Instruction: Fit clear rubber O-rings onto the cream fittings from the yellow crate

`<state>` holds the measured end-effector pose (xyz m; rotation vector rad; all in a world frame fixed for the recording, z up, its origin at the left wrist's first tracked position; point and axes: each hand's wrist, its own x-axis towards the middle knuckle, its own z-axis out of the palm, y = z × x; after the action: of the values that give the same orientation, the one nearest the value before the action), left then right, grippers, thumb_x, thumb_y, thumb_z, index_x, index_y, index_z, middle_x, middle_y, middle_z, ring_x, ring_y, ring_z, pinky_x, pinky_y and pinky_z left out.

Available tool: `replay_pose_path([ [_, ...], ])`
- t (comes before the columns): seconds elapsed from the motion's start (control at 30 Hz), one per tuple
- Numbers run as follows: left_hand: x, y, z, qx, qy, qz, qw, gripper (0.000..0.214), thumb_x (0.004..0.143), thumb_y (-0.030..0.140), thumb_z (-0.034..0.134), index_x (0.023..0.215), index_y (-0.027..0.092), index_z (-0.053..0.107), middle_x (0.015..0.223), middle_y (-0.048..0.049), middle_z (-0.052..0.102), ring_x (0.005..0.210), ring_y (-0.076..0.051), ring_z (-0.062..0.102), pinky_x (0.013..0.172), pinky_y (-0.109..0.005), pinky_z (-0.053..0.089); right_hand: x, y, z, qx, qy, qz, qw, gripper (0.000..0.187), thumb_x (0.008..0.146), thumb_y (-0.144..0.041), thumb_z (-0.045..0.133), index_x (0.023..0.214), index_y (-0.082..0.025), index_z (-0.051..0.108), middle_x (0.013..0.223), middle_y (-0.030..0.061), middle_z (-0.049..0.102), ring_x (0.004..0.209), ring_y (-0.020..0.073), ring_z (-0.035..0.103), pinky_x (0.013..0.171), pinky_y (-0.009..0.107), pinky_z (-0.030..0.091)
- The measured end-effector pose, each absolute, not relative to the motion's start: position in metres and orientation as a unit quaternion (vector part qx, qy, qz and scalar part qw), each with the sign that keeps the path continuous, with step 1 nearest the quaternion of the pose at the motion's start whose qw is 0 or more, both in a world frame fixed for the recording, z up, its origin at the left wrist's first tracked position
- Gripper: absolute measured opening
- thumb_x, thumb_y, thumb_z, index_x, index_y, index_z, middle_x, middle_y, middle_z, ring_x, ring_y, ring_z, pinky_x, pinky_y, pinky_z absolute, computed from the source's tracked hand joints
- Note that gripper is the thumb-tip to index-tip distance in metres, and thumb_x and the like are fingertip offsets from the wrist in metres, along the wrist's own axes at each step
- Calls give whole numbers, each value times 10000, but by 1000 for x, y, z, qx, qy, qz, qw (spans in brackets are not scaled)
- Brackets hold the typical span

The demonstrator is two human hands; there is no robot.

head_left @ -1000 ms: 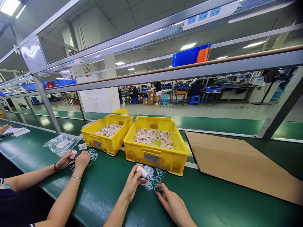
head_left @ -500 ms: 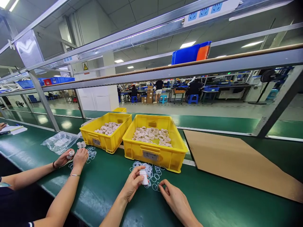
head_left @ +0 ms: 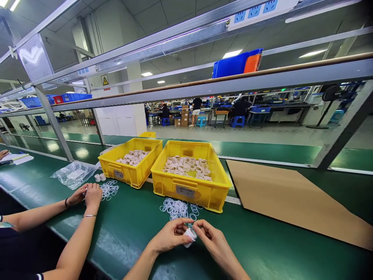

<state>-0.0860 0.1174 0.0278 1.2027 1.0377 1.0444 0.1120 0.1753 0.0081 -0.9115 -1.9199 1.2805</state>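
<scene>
My left hand [head_left: 170,236] is closed around a white plastic fitting [head_left: 190,235], a short hollow cylinder with ridges, tilted with its open end up and to the right. My right hand [head_left: 211,237] is pinched at the fitting's rim, its fingertips close to my left fingers. A thin white ring seems to be in that pinch, mostly hidden by the fingers. Just beyond both hands, a loose pile of thin white rings [head_left: 176,209] lies on the green table [head_left: 262,241].
Two yellow bins, one on the right [head_left: 190,191] and one on the left [head_left: 128,177], hold many white cylinders. A cardboard sheet [head_left: 285,198] lies at right. At left, a co-worker's hands [head_left: 92,194] work beside more rings [head_left: 109,189] and a plastic bag [head_left: 74,174].
My left hand has tipped the fitting and shifted it right and nearer. My right hand has lifted from the edge of the ring pile to the fitting's rim. The co-worker's hands have come together.
</scene>
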Motion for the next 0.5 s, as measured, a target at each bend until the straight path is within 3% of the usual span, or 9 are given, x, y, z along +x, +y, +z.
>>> replay_pose_path([
  [0.13,-85,114,30,541,467,440,544,429,722,375,820,1061,143,696,892,-40,671,778,-135,607,761,-261,482,111,170,13,-301,-749,503,310,433,994,-607,449,871,-208,565,793,-19,508,706,146,427,653,252,346],
  [0.27,-85,111,35,569,494,430,497,322,764,281,736,1057,152,698,782,-15,651,661,-122,592,655,-244,463,114,166,17,-270,-773,499,283,420,1019,-584,407,854,-217,530,772,-24,477,705,147,400,650,258,330],
  [0.37,-85,113,31,557,509,448,479,333,758,260,730,1074,159,705,833,-24,654,686,-123,595,643,-235,477,116,168,17,-275,-798,470,259,412,1030,-572,385,876,-222,539,718,-37,442,662,144,375,630,270,296],
  [0.5,-83,118,24,499,509,488,504,463,733,413,804,1084,134,687,881,-52,635,774,-161,600,636,-264,547,118,176,12,-322,-822,400,247,396,1024,-560,401,913,-221,572,648,-56,409,601,136,373,611,279,269],
])
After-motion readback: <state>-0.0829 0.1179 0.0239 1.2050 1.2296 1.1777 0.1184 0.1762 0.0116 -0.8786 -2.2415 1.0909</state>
